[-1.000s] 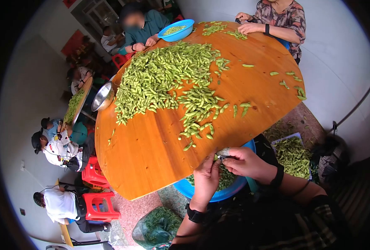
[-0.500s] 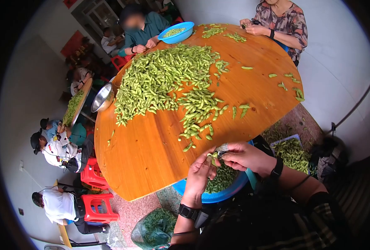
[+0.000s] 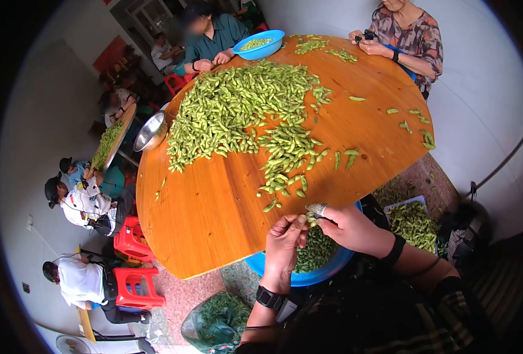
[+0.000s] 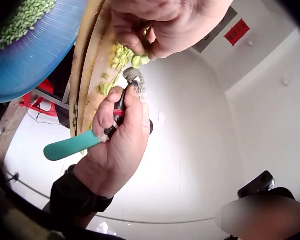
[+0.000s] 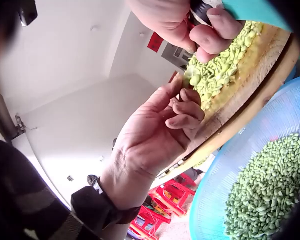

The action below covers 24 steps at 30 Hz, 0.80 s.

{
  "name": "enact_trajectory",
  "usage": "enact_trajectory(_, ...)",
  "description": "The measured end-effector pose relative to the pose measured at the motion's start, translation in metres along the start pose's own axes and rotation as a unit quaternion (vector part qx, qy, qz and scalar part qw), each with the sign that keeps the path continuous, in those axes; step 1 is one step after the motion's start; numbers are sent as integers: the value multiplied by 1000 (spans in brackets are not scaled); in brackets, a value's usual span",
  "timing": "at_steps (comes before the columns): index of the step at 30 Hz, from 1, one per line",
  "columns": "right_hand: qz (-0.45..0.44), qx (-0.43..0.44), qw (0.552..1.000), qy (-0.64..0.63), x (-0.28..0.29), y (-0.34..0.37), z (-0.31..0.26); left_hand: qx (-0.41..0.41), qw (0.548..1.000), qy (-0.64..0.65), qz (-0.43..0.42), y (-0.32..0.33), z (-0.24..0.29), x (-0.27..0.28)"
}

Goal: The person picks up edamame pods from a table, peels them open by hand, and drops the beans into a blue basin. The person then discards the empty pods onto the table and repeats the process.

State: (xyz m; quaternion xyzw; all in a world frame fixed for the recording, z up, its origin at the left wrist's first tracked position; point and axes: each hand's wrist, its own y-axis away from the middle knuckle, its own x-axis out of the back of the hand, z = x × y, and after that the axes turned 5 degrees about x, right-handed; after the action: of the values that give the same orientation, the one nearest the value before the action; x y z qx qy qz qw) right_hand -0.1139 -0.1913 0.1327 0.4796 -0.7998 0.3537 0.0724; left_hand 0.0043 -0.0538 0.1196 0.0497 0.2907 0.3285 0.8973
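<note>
Pinching a pod (image 3: 311,220) between thumb and forefinger, the left hand (image 3: 283,242) has its other fingers loosely bent, as the right wrist view shows. The right hand (image 3: 356,231) is closed round a tool (image 4: 72,147) with a teal handle, and a grey wrap (image 3: 316,209) covers one of its fingers. The pod is between the two hands, near the close edge of the table (image 3: 202,218) and above a blue basin (image 3: 300,279) of green beans (image 3: 316,253). Whether the tool touches the pod, I cannot tell.

On the table, pods (image 3: 238,103) lie in a big heap, with a smaller cluster trailing toward the hands and a few loose ones to the right. A blue bowl (image 3: 261,50) stands at the far rim; a metal bowl (image 3: 149,131) shows tilted at the left edge. Two people (image 3: 406,35) sit across the table. On the floor, a box (image 3: 405,202) of pods is right of the basin and a green bag (image 3: 217,321) left of it, with red stools (image 3: 149,301) farther left
</note>
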Motion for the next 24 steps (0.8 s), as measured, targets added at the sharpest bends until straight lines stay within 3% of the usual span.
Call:
enact_trajectory(5,-17,19,1000,4,1,3,-5,10,993,116,24,-3,-4,-4)
enact_trajectory(7,-41,-52,997,-29,2,4,-11,20,991,127,33,-1,-5,-6)
enact_trajectory(9,-46,-62,996,-39,4,3,-15,-9,998,58,5,-1,-5,-7)
enact_trajectory(11,-49,-73,995,-49,4,4,-13,-16,999,36,30,0,-6,-14)
enact_trajectory(13,-41,-21,999,-20,1,6,-6,-22,998,14,54,1,-8,-18)
enact_trajectory(19,9,-31,999,9,-12,14,-4,-49,995,-83,12,1,-8,-15)
enact_trajectory(21,6,-33,999,11,-12,18,-3,-111,983,-147,5,1,-10,-15)
enact_trajectory(23,4,-35,999,14,-13,19,-1,-121,980,-160,5,1,-10,-16)
enact_trajectory(24,22,-48,998,-42,-16,18,1,-132,976,-172,6,1,-10,-17)
